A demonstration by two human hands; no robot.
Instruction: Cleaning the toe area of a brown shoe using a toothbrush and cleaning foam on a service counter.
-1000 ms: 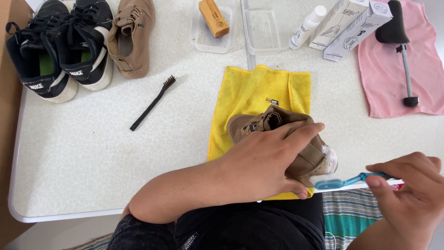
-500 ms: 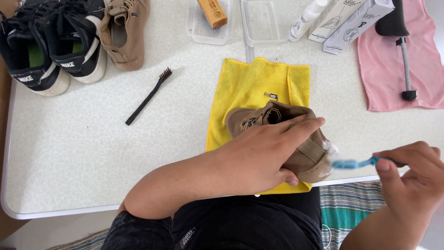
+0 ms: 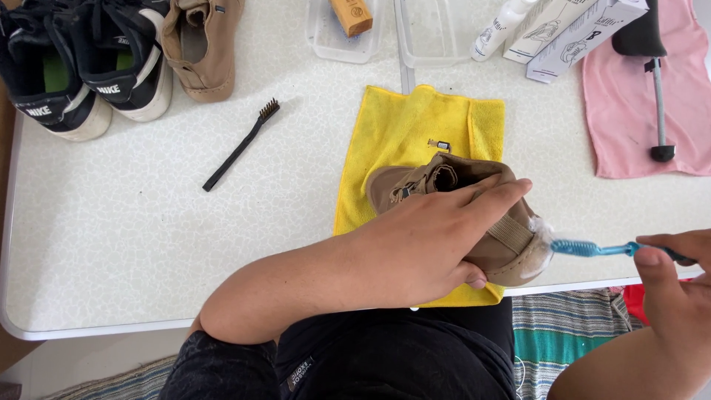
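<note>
My left hand (image 3: 426,241) grips a tan shoe (image 3: 444,181) that lies on a yellow cloth (image 3: 415,126) near the table's front edge. White foam covers the shoe's heel at its right end. In my right hand (image 3: 678,285) is a blue toothbrush (image 3: 592,249), held by the handle, with its bristle head pressed against the foamy heel.
On the white table (image 3: 148,237) lie a thin black brush (image 3: 241,146), a pair of black sneakers (image 3: 81,59) and a second tan shoe (image 3: 196,44) at the back left. Clear trays (image 3: 433,37), a white bottle (image 3: 500,30), boxes (image 3: 570,37) and a pink cloth (image 3: 629,111) sit at the back.
The toothbrush rose from under the heel to the heel's right side, and my right hand drew away to the right. The left hand kept its hold on the shoe.
</note>
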